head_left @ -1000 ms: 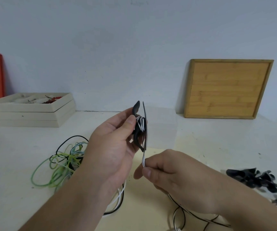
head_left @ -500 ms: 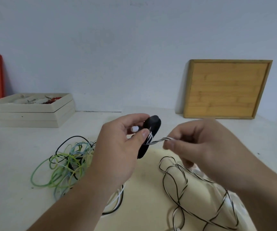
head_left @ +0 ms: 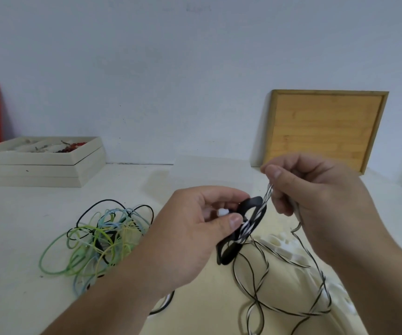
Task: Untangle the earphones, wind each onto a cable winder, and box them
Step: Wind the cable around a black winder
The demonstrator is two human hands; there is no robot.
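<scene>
The black cable winder is held above the tabletop, in front of the person and slightly right of centre. The left hand has its grip closed on the winder, thumb and fingers pinching its edge; a white earbud sits under the fingertips. The striped earphone cable crosses the winder waist in a few turns. The right hand grips the cable just above the winder in a pinch and holds it taut.

Progress estimate: early. One earphone appears freed and its winding has begun. Most of its length lies in loose loops on the beige mat below the hands. Nothing can be confirmed as boxed.

The tangle of green, blue and black cables lies to the left, still knotted. The cream box stands far left by the wall, well apart. A wooden board leans on the wall behind the right hand. The loose loops overlap and may snag during winding.
</scene>
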